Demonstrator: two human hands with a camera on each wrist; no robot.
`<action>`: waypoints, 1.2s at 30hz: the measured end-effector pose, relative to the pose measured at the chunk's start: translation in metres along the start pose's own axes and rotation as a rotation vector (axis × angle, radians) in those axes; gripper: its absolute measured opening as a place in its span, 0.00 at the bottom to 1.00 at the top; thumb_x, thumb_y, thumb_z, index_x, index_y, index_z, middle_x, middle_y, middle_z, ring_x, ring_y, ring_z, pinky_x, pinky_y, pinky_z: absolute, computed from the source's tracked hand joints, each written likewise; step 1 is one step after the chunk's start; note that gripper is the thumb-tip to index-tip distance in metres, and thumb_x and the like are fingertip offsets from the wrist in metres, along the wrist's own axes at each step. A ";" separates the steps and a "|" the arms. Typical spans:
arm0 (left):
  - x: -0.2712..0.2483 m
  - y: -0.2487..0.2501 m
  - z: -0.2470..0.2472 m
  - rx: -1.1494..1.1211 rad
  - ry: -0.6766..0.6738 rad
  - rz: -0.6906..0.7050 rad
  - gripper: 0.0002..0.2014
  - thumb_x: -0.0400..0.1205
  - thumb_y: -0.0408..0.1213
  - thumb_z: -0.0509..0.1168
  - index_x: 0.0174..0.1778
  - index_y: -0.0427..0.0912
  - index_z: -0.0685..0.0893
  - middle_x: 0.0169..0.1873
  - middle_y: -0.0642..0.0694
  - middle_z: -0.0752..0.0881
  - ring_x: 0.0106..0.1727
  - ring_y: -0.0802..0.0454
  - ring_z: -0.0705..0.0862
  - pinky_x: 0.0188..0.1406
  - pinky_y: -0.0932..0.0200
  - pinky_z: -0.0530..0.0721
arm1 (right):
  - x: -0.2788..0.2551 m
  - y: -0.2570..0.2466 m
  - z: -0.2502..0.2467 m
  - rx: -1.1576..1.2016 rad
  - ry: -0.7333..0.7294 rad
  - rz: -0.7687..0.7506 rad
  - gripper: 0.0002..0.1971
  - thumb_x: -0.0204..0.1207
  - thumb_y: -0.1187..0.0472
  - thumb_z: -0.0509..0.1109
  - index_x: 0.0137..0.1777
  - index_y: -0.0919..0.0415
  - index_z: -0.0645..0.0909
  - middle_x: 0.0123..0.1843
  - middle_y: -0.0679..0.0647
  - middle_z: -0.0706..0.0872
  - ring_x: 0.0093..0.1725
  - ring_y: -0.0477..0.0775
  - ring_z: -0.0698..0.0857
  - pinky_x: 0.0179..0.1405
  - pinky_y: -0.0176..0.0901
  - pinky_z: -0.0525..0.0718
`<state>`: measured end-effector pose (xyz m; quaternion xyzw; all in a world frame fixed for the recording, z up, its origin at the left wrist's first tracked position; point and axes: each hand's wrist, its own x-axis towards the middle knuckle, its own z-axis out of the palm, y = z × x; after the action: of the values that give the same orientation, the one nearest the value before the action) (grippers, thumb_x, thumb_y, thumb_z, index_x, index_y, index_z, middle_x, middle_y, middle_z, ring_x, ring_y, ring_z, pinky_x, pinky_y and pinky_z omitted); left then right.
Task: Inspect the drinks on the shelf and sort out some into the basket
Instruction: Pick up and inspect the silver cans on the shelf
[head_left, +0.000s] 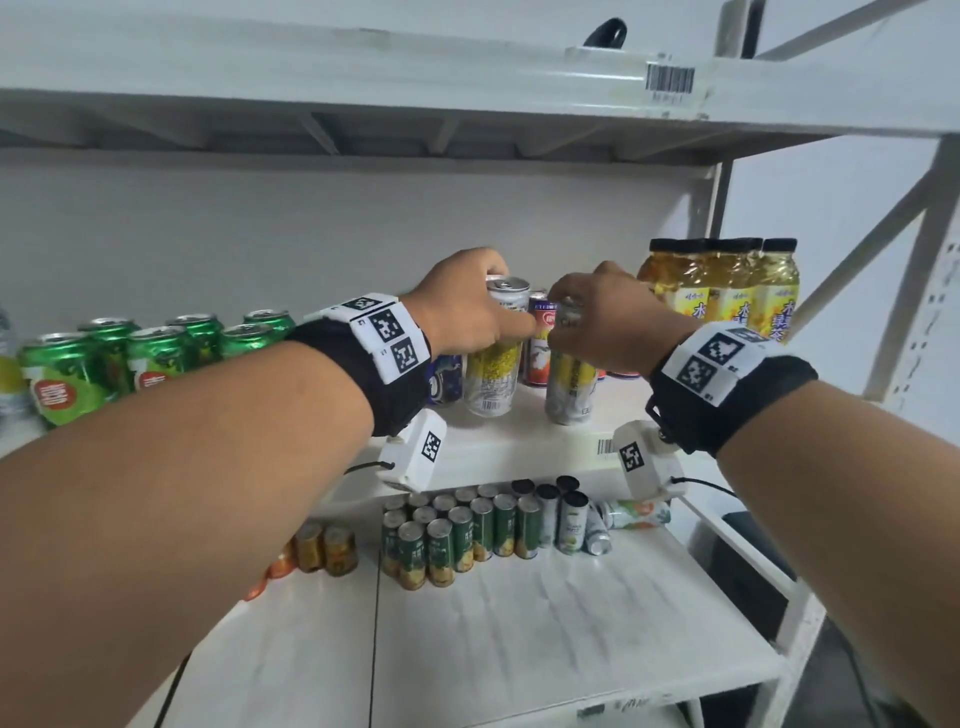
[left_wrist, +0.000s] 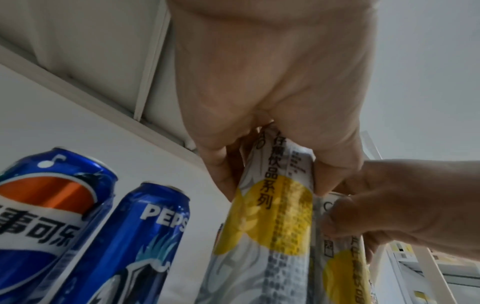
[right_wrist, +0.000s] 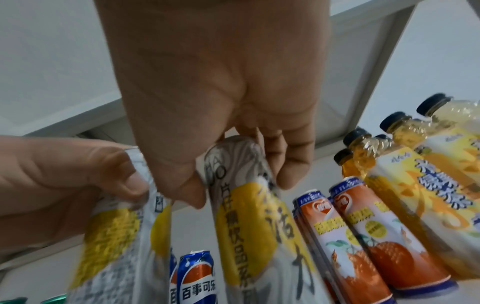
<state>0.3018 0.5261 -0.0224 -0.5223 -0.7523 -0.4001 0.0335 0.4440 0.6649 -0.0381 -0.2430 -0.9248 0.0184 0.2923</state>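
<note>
Left hand (head_left: 470, 306) and right hand (head_left: 605, 322) each curled around a white-and-yellow can, side by side

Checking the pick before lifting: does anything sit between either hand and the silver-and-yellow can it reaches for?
No. The left hand already grips one silver-and-yellow can near its top, and the right hand grips the other can. No basket is in view.
</note>
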 end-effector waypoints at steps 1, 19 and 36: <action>0.001 0.001 0.002 0.003 -0.006 0.016 0.21 0.71 0.43 0.86 0.54 0.43 0.86 0.47 0.44 0.92 0.50 0.41 0.93 0.50 0.44 0.95 | -0.003 0.001 -0.006 -0.010 -0.010 0.010 0.24 0.75 0.48 0.77 0.71 0.50 0.83 0.54 0.56 0.77 0.52 0.58 0.78 0.50 0.45 0.76; -0.013 0.091 0.128 -0.010 -0.418 0.505 0.22 0.74 0.50 0.83 0.57 0.46 0.85 0.48 0.54 0.86 0.49 0.49 0.85 0.44 0.56 0.82 | -0.150 0.068 -0.060 -0.322 -0.094 0.446 0.17 0.72 0.51 0.80 0.57 0.57 0.87 0.43 0.53 0.80 0.48 0.55 0.75 0.41 0.46 0.71; -0.085 0.083 0.469 0.100 -0.937 0.584 0.19 0.71 0.44 0.82 0.52 0.42 0.85 0.47 0.46 0.88 0.49 0.43 0.85 0.41 0.51 0.80 | -0.345 0.276 0.088 -0.200 -0.390 0.779 0.18 0.69 0.51 0.81 0.57 0.55 0.87 0.48 0.54 0.74 0.43 0.59 0.77 0.43 0.43 0.72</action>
<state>0.5802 0.7711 -0.3330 -0.8292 -0.5286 -0.0629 -0.1704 0.7619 0.7587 -0.3428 -0.5924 -0.7992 0.0830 0.0588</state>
